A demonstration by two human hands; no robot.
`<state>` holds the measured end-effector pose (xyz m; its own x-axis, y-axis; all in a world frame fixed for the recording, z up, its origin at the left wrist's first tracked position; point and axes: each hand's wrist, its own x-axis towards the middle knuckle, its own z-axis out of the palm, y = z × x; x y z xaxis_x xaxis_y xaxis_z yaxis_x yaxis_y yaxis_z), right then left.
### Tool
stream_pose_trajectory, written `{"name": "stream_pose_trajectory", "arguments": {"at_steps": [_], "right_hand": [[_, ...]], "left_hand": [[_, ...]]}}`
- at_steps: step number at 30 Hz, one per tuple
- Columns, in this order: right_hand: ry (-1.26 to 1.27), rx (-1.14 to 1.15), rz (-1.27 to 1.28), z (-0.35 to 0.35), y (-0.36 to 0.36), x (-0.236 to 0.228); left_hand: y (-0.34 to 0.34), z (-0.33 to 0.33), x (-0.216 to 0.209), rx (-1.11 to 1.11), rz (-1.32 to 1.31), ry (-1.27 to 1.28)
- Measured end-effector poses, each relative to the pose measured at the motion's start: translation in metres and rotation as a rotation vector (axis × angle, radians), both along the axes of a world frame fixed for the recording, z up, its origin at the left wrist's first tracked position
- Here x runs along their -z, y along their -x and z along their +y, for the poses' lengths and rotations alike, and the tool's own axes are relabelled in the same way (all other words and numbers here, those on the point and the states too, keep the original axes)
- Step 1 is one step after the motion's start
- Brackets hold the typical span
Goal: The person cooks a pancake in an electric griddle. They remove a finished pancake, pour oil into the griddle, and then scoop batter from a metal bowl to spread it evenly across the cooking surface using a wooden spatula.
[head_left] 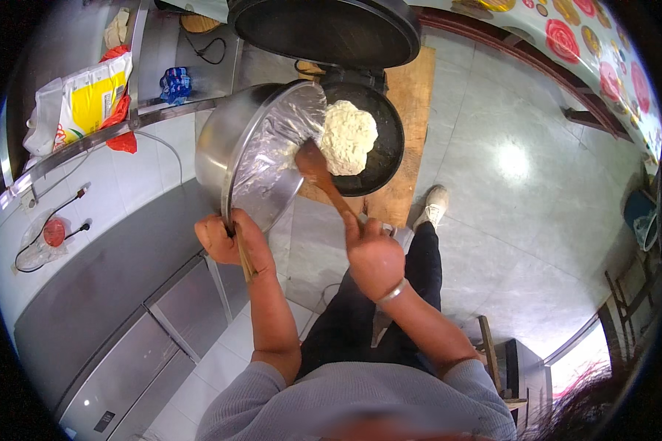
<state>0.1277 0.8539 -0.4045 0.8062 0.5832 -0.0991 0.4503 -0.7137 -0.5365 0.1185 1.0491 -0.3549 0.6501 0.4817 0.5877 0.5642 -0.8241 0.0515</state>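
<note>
My left hand (256,241) grips the rim of a large steel bowl (217,147), which is tilted on its side with its mouth facing right. Thin light-brown sticks (243,257), perhaps chopsticks, are held against the palm of that hand. My right hand (376,263) is closed round the handle of a wooden spatula (314,163). Its broad blade is at the bowl's mouth, beside the dough. A pale, lumpy mass of wet dough (349,140) lies on the black round plate of an electric griddle (392,143). Streaks of dough coat the inside of the bowl.
The griddle's black lid (324,31) stands open behind. Beneath the griddle is a wooden board (408,95). To the left are a metal shelf with a yellow-and-white bag (95,95), and a steel cabinet (136,367). A flowered tablecloth (563,40) covers a table at upper right.
</note>
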Motion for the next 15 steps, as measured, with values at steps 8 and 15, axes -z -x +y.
{"name": "stream_pose_trajectory", "arguments": {"at_steps": [8, 15], "right_hand": [[-0.035, -0.073, 0.24, 0.013, -0.038, 0.008], [0.122, -0.048, 0.189, -0.028, -0.034, 0.012]], "left_hand": [[-0.004, -0.004, 0.002, 0.016, 0.006, 0.017], [-0.001, 0.012, 0.008, -0.002, 0.063, -0.011]]}}
